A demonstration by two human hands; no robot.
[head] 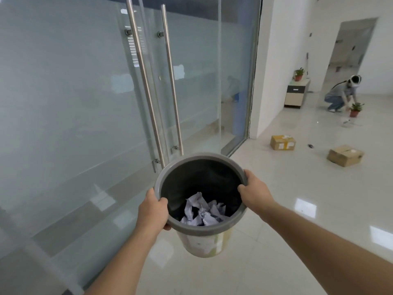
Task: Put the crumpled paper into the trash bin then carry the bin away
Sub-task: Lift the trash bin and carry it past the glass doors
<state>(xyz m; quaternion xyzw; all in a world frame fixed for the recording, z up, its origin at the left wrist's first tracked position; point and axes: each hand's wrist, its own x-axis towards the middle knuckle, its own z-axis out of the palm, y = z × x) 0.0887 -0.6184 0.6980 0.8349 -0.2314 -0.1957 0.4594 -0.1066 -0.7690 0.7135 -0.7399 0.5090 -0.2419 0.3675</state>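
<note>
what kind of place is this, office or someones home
Most likely an office or commercial space, not a home. Frosted glass doors with long steel pull handles fill the left side, the glossy tiled floor runs into a wide open hall, and cardboard boxes lie on it near a low cabinet.

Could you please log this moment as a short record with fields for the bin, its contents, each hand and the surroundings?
bin: grey-rimmed bin, held off the floor in both hands
contents: crumpled paper at the bottom
left hand: left hand in a grip on the near-left rim
right hand: right hand in a grip on the right rim
surroundings: glass doors ahead; two boxes on the floor at right
</note>
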